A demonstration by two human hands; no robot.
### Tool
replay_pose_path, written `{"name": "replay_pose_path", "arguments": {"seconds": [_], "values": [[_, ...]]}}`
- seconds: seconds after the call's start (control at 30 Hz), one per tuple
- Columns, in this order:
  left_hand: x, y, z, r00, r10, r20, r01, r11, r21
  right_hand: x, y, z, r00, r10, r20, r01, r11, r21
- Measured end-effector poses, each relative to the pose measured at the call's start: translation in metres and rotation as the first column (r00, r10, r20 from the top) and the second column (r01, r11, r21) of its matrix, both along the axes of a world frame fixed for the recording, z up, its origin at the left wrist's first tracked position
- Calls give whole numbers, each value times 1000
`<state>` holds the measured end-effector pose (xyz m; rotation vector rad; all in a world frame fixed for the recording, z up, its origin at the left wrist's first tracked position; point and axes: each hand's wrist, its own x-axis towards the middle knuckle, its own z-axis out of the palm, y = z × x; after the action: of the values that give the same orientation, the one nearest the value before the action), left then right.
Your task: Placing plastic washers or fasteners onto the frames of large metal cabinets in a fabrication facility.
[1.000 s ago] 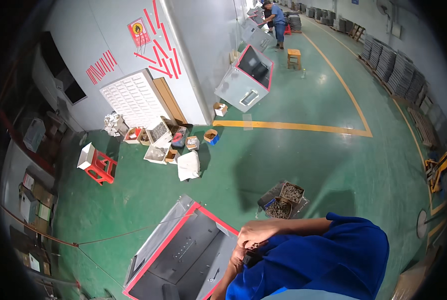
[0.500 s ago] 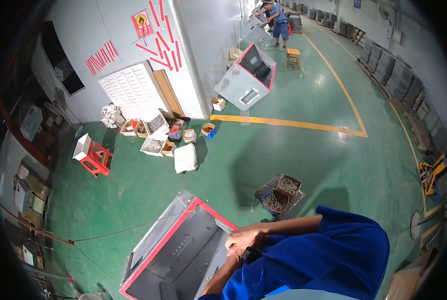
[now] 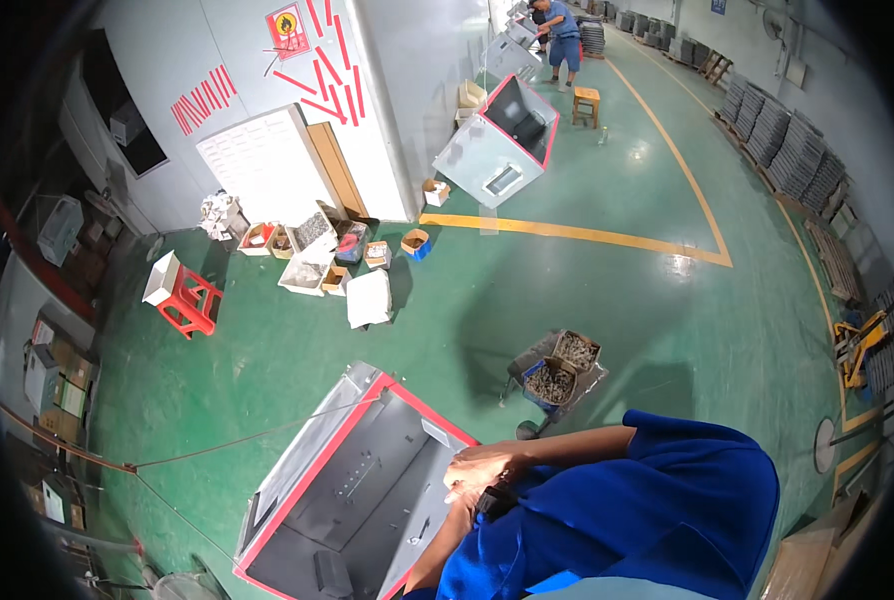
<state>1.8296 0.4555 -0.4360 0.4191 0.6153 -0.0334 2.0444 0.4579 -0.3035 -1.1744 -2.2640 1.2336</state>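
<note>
Before me stands an open grey metal cabinet [image 3: 359,487] with a red-edged rim, its inside facing up. Both my hands are together over its right side edge. My right hand [image 3: 482,468] has its fingers curled and lies across my left hand [image 3: 461,510], largely covering it. What the right fingers close around, if anything, is hidden. A small dark object [image 3: 495,503] sits at the wrists; I cannot tell whether it is worn or held. The left fingers do not show.
Two boxes of small metal parts [image 3: 551,382] stand on the floor beyond my right arm. A red stool [image 3: 189,300] and several parts boxes [image 3: 309,272] are at the left. Another grey cabinet [image 3: 492,160] and a person [image 3: 562,40] are farther off. A thin cord [image 3: 257,436] crosses to the cabinet.
The whole scene has shifted slightly upward in the view. My hands stay together at the cabinet's edge, with the right hand turned a little.
</note>
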Motion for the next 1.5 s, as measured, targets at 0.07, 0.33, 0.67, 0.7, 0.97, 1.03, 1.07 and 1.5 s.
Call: {"name": "replay_pose_path", "arguments": {"seconds": [0.07,0.33,0.67,0.7,0.97,1.03,1.07,1.5], "values": [[-4,-3,0,1000,-4,3,4,1000,8,-3,-8,0,997,-71,-38,75,991,108],[-17,-14,-4,1000,-4,4,4,1000,22,-15,-23,-4,997,-75,1,75,996,55],[23,-7,5,996,37,83,-45,995,94,-6,-25,-14,996,-41,81,35,996,79],[37,-5,9,994,35,101,-47,992,118,4,-26,-35,999,-39,4,38,986,161],[77,8,13,972,40,232,-68,991,113,33,-26,33,988,-73,133,85,993,-79],[80,1,51,989,133,59,-141,979,150,40,-24,33,976,-99,196,128,982,-138],[86,-6,80,987,163,-6,-157,963,219,44,-24,30,972,-106,212,140,979,-150],[80,3,53,957,281,66,-277,959,-65,38,-28,-14,931,-361,50,331,894,302]]}}
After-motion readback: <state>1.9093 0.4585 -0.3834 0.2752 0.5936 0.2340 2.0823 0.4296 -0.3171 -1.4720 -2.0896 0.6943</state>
